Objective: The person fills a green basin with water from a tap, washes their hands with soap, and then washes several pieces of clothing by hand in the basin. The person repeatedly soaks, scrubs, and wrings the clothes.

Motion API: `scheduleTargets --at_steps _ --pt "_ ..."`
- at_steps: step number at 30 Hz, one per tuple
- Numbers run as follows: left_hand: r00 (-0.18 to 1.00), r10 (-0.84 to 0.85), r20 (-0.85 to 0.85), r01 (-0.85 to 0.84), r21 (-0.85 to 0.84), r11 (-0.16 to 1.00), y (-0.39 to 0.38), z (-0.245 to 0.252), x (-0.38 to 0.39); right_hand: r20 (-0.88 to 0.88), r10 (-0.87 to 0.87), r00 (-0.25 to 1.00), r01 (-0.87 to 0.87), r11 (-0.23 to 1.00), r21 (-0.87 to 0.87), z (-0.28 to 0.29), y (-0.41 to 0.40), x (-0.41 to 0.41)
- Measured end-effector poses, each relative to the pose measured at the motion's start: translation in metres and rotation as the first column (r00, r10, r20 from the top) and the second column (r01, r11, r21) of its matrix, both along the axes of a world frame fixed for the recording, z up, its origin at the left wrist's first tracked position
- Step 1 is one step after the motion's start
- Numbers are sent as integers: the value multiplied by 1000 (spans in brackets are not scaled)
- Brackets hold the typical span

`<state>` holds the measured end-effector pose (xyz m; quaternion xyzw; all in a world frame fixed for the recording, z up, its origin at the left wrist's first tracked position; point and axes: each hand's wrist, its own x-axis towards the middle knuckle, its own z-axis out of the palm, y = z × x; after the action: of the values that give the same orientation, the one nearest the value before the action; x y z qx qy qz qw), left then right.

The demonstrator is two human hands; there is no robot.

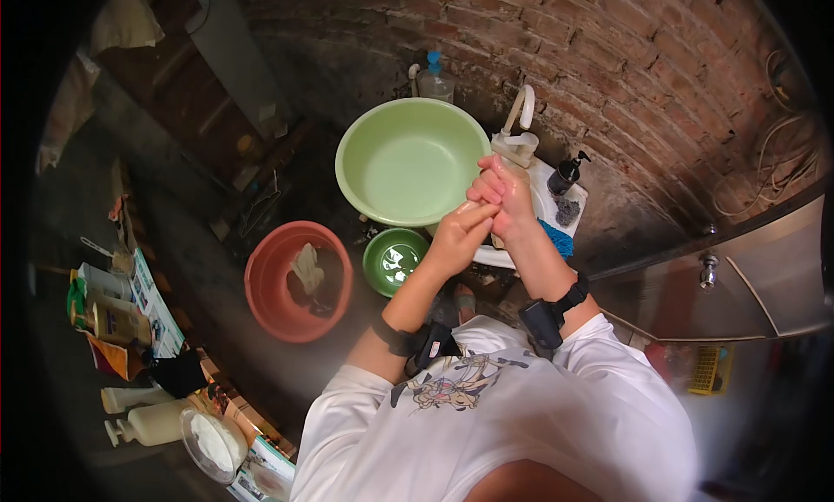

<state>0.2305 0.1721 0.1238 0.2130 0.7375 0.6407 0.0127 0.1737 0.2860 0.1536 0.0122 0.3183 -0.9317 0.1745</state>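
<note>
My left hand (461, 233) and my right hand (511, 192) press together, wet and shiny, over the front of a white washbasin (492, 256). The left fingers lie close together against the right palm. On the right hand the fingers are curled in. No object shows between them, though the inside of the contact is hidden. Just beyond the hands, a large pale-green plastic basin (417, 160) holds what may be clear water. A white tap (520, 140) with a curved spout stands behind the right hand; I cannot tell whether water runs from it.
Below the pale-green basin are a small green basin (373, 267) and a reddish plastic tub (260, 284) with a cloth (306, 269). A black pump bottle (563, 176), a grey scouring pad (567, 210) and a blue cloth (557, 239) sit right. Brick wall (586, 52) rises behind; bottles (156, 422) line the left.
</note>
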Motion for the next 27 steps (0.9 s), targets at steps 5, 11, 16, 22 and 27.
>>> scheduleTargets --at_steps 5,11,16,22,27 --pt "850 264 -456 -356 -128 926 31 -3 -30 152 -40 988 28 997 79 -34 -14 -17" --pt "910 233 343 -286 113 952 52 -22 -85 128 -45 991 28 991 132 -84 -2 -36" --pt "771 -377 514 -207 761 614 80 -60 -133 -149 -8 989 89 836 542 -135 52 -71" --pt "517 -53 854 -404 298 865 118 -93 -164 267 88 960 -143 970 194 -199 150 -127" --pt "400 -105 911 -411 280 868 108 -102 -176 450 -92 888 2 980 197 -238 137 -207"
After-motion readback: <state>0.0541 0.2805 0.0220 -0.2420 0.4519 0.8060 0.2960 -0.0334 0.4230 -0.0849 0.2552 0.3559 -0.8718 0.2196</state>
